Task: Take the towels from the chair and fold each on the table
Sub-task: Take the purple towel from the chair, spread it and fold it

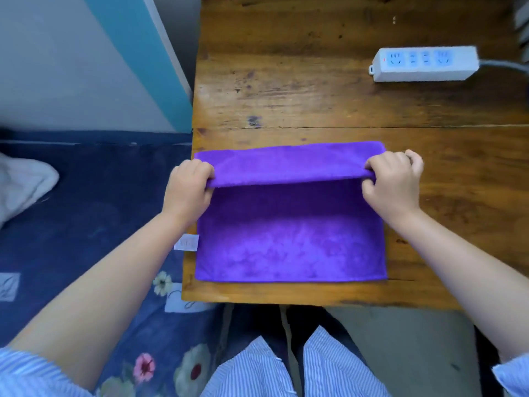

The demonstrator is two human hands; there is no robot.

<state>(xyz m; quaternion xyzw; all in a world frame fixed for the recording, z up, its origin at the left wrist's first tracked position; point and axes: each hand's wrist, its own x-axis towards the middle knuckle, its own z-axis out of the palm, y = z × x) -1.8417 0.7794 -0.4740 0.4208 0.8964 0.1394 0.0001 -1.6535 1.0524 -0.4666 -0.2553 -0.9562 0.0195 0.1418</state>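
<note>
Pinching both ends of the purple towel (289, 242)'s raised edge, left hand (187, 189) and right hand (392, 184) keep it taut between them; everything below the grips lies flat on the table (315, 96), probably so the fold lands square.

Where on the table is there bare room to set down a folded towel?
Bare wood lies between the purple towel and the power strip, and right of the right hand. The near-left part is crowded: both hands, left hand included, grip the towel there.
</note>
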